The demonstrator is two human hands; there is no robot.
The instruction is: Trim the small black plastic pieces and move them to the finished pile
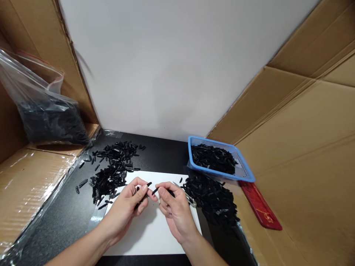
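My left hand point(130, 203) pinches a small black plastic piece point(148, 184) between thumb and forefinger, with more black pieces tucked in the palm. My right hand point(173, 207) holds a thin black piece point(155, 190) at its fingertips and metal tweezers point(188, 198) that stick out to the right. Both hands meet over a white sheet point(149, 232) on the black table top. A loose heap of black pieces point(112, 171) lies to the left of my hands. Another heap point(212, 197) lies to the right.
A blue perforated basket point(244, 168) with black pieces stands at the right rear. A red flat object point(260, 208) lies beside it. A clear bag of black pieces point(47, 118) rests on cardboard at the left. Cardboard walls flank both sides, with a white panel behind.
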